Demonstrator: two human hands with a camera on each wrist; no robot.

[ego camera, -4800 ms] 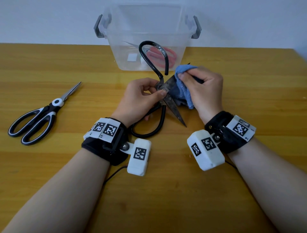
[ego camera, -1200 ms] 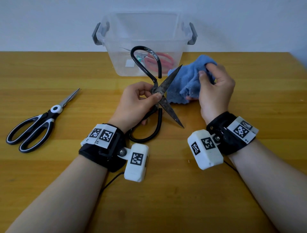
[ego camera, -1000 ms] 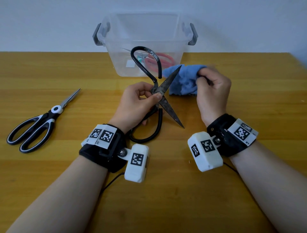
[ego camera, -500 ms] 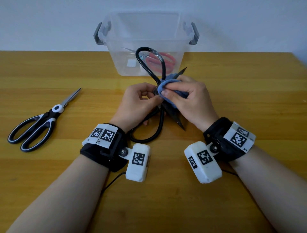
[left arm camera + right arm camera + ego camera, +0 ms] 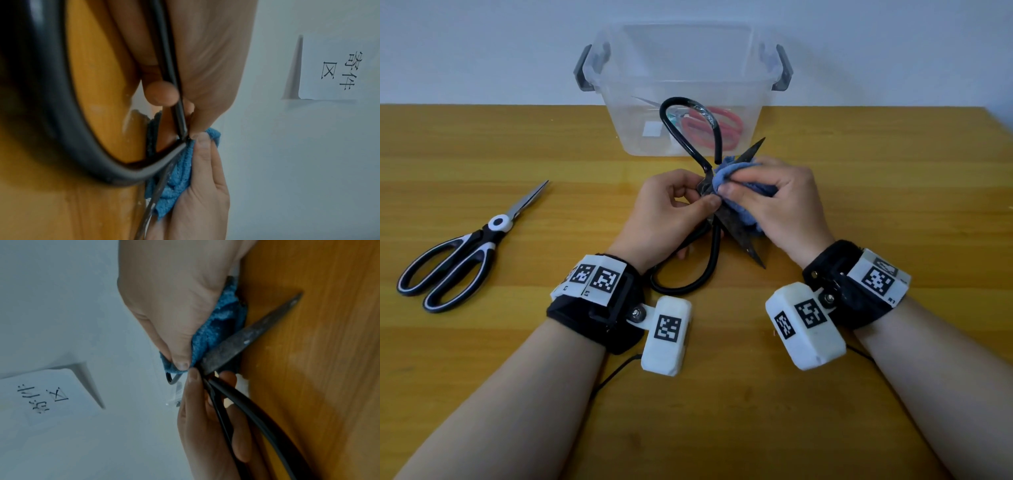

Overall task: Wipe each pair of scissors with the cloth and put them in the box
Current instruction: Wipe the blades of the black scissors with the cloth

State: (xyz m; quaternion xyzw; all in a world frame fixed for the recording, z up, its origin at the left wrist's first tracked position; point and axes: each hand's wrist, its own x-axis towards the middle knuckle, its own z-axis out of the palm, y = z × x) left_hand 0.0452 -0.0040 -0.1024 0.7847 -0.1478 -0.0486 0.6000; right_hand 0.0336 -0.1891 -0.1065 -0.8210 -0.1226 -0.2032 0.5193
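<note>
Fingers of the left hand (image 5: 666, 214) pinch the black iron scissors (image 5: 710, 240) at the pivot, thumb on top. Right hand (image 5: 777, 205) fingers curl round the bunched blue cloth (image 5: 736, 186) and press it against the blades right next to the left thumb; thumbs nearly touching in the wrist views. Scissors held open, X-shaped, above the wooden table (image 5: 876, 192): one loop handle up in front of the box, other loop down by the left wrist, one blade tip pointing up-right past the cloth, other pointing down-right toward the right wrist strap.

Clear plastic box (image 5: 767, 99) with grey side latches stands at the far table edge against the wall, just behind the hands, top open. Red-handled scissors (image 5: 726, 128) lie inside; another metal blade beside them, can't tell more. Black-and-white scissors (image 5: 458, 253) lie closed on the table, well apart to the left, tips pointing up-right, open tabletop all round them. Bare table right of the hands and in front of the forearms.

Writing: white paper sheet (image 5: 333, 68) on the wall with handwritten Chinese characters, reads "寄件区". Square black-and-white marker tags on both wrist straps and camera housings. White sticker on the box wall, unreadable.
</note>
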